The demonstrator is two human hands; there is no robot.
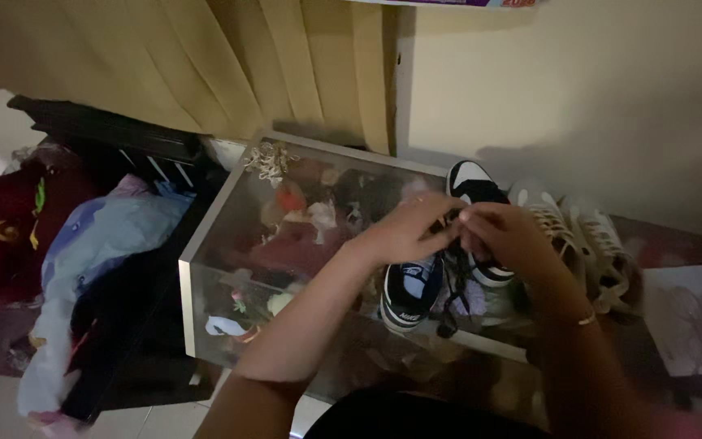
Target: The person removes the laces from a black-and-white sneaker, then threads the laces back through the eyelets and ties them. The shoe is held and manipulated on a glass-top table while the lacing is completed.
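A black-and-white sneaker [474, 213] lies sole-down beneath the left hand [406, 232] and right hand [507, 237], toe pointing away. Its black laces [453, 276] hang loose below the fingers, pinched where both hands meet.

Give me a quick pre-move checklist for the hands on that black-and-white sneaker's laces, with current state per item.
1. Both hands on the laces: left hand and right hand meet over the black laces. Ok.
2. Firm pinch on the lace: fingertips are blurred. Cannot tell.
3. Black-and-white sneaker supported: it rests on the glass-topped case. Ok.
4. Lace ends free: loose ends hang beside the shoe; snagging cannot be judged. Cannot tell.
5. Room to the right: pale sneakers crowd close to the right hand. Not ok.
6. Lighting: the scene is dim and detail is lost. Not ok.
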